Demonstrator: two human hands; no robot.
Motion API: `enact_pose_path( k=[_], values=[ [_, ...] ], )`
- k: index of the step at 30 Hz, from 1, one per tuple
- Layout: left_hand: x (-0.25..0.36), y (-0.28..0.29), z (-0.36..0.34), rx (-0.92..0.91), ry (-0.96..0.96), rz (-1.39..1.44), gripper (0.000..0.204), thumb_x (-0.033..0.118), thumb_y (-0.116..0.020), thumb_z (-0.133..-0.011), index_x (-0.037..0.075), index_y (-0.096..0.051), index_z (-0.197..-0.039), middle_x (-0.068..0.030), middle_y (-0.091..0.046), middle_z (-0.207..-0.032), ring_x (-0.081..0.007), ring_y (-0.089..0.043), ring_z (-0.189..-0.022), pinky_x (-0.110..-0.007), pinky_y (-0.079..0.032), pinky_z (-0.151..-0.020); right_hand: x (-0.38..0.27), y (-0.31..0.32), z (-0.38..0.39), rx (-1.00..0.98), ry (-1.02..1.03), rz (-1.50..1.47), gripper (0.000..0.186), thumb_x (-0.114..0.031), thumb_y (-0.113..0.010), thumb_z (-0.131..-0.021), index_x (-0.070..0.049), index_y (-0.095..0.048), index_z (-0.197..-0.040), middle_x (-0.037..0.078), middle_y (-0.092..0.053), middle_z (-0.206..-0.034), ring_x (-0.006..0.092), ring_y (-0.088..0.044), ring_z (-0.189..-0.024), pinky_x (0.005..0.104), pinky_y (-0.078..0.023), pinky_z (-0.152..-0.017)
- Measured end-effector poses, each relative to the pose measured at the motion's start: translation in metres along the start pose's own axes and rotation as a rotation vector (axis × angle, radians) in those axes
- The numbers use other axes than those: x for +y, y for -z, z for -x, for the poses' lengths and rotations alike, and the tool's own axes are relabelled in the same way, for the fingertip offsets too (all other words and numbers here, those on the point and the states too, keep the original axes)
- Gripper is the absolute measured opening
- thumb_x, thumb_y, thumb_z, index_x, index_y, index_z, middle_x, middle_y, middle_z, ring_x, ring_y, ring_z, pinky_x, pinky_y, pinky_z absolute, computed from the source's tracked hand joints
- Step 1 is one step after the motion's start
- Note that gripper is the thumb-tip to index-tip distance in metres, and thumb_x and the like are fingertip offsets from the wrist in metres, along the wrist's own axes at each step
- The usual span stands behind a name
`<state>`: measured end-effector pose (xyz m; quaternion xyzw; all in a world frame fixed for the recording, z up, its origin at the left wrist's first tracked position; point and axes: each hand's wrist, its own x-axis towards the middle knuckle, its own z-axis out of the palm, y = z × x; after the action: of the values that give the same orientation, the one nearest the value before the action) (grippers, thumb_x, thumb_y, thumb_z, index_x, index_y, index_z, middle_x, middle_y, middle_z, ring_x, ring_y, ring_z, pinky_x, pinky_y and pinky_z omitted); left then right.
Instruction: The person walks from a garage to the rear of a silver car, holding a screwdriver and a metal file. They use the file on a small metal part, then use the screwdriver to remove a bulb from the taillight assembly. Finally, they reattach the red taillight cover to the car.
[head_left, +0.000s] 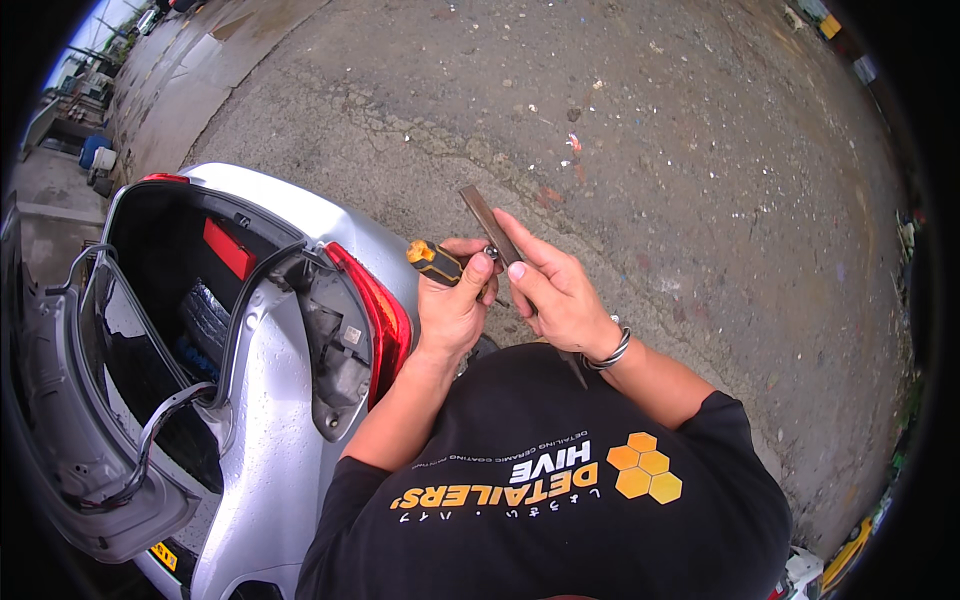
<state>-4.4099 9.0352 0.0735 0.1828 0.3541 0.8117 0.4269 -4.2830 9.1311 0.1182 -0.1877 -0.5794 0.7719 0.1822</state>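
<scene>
The file [487,218] is in the right hand [567,300], its broad end pointing up and away, its narrow end near the wrist; thumb and forefinger pinch it between them. The left hand [452,305] has its fingers curled round a yellow-and-black handle [434,262], thumb pressed along it. A small shiny metal piece [491,253] shows at that thumb's tip, just beside the file; whether they touch cannot be told. Bracelets [622,348] circle the right wrist. Below, the black shirt [560,420] carries orange and white lettering beside a cluster of orange hexagons. On the left stands a silver car [262,385], its boot raised, a red tail light [380,320] at its near rear corner, a pale label [352,335] inside the body recess beside it. A red piece [229,248] lies inside the boot's rear edge. A yellow plate [163,556] with dark characters shows low on the left, partly hidden. Stained, littered ground [700,200] spreads beyond.
</scene>
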Motion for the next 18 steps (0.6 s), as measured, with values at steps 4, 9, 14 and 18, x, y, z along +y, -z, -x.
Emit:
enact_pose_path(
  k=[4,9,14,18],
  values=[
    [-0.0056,0.0028,-0.0022,0.004,-0.026,-0.005,0.019,0.012,-0.072,-0.095,0.004,-0.065,-0.111,-0.0087,-0.068,-0.09,-0.0121,-0.058,-0.067,-0.024,-0.045,-0.057,-0.008,-0.0034,-0.0035,0.03,-0.035,0.024,0.058,-0.015,-0.047,-0.103,-0.007,-0.033,-0.158,-0.005,-0.048,-0.067,0.0044,-0.045,-0.059,0.024,-0.04,-0.054],
    [-0.0041,0.0022,-0.0026,0.006,-0.03,-0.023,0.02,0.013,-0.073,-0.095,0.004,-0.065,-0.111,-0.0091,-0.068,-0.09,-0.0119,-0.057,-0.065,-0.024,-0.045,-0.057,-0.0022,-0.0008,-0.0032,0.026,-0.031,0.042,0.058,-0.016,-0.047,-0.103,-0.007,-0.033,-0.158,-0.004,-0.048,-0.066,0.0044,-0.045,-0.059,0.0243,-0.039,-0.054],
    [-0.0038,0.0039,-0.0057,0.024,-0.035,-0.054,0.02,0.013,-0.074,-0.094,0.004,-0.065,-0.11,-0.0083,-0.068,-0.089,-0.0114,-0.057,-0.064,-0.024,-0.045,-0.056,-0.002,0.0013,-0.0023,0.013,-0.03,0.07,0.058,-0.016,-0.047,-0.103,-0.007,-0.033,-0.158,-0.004,-0.047,-0.065,0.0045,-0.044,-0.058,0.0247,-0.04,-0.054],
    [-0.011,0.0108,-0.0026,0.0,0.004,-0.078,0.02,0.013,-0.074,-0.094,0.003,-0.065,-0.109,-0.007,-0.067,-0.087,-0.0107,-0.056,-0.063,-0.023,-0.044,-0.056,0.0001,0.0016,-0.0054,0.018,-0.015,0.084,0.058,-0.016,-0.047,-0.103,-0.007,-0.033,-0.158,-0.004,-0.048,-0.065,0.0046,-0.044,-0.058,0.0246,-0.04,-0.055]
  ],
)
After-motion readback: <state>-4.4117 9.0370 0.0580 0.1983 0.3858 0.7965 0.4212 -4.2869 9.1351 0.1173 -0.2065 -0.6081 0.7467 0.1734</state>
